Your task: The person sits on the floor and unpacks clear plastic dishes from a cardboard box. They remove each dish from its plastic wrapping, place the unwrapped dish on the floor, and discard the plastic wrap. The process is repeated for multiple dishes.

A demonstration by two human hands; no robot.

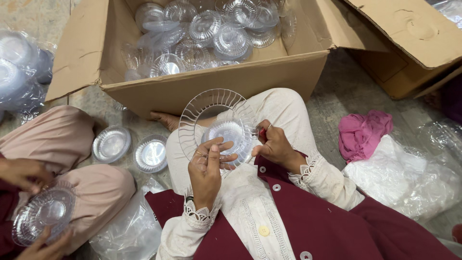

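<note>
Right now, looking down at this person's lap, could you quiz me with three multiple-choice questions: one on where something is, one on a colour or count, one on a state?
1. Where is the pink cloth?
A. inside the box
B. on the floor at the picture's right
C. on the person's lap

2. How many plate stacks lie on the floor between the two people?
A. two
B. five
C. none

3. What is the state of the box?
A. taped shut
B. flattened
C. open, with clear plates inside

Answers:
1 B: it lies beside the plastic bags.
2 A: two stacks lie side by side.
3 C: its flaps are spread and plates fill it.

Both the left hand and right hand hold a clear plate.
</note>
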